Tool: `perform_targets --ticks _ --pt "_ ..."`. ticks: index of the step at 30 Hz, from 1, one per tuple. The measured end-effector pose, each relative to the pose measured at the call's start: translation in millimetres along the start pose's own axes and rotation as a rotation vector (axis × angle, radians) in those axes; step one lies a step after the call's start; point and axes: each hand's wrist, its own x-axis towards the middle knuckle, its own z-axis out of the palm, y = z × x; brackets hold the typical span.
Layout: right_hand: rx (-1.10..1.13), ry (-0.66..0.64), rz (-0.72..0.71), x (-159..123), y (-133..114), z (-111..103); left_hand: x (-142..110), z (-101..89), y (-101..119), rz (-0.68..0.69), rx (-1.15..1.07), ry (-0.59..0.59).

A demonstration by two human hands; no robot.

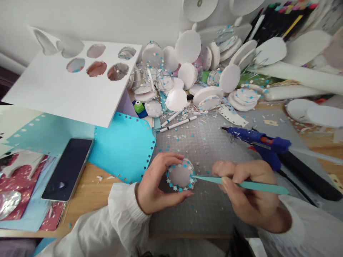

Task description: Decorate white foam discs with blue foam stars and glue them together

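My left hand (160, 185) curls around a small round white disc (180, 176), holding it by the edge between thumb and fingers. Small blue and white flower-shaped paper pieces are set around the disc's rim. In my right hand (249, 189) is a pair of teal tweezers (264, 186), pinched between thumb and fingers. The tip of the tweezers meets the right side of the disc's rim. Below both hands lies a grey cutting mat (203, 217), with loose blue paper bits scattered on it beyond the disc.
A blue glue gun (259, 142) lies at the right. Many white discs (187, 46) are piled at the back. A white board with holes (69, 91), bright blue paper (123, 146) and a phone (68, 169) are at the left. White sticks (178, 124) lie ahead.
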Motion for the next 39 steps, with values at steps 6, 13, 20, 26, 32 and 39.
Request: perform_targets --ticks 6,13,20,26,32,39 --pt "0.026 -0.002 0.002 -2.9 2.7 -0.5 0.1 -0.2 -0.4 0.005 -0.009 0.000" --pt "0.146 0.032 0.084 -4.1 6.3 1.8 -0.8 -0.2 0.0 0.006 -0.025 -0.004" --pt "0.360 0.035 0.215 -4.7 7.5 4.3 0.0 -0.4 1.5 0.016 -0.056 0.011" --pt "0.322 0.047 0.284 -5.5 5.5 2.3 -0.1 -1.2 1.6 0.019 -0.083 0.016" --pt "0.324 0.056 0.309 -3.1 5.6 1.5 0.1 -1.7 2.2 0.033 -0.098 0.014" --pt "0.393 0.036 0.335 0.3 7.2 2.8 0.3 -1.3 1.1 0.026 -0.112 0.010"
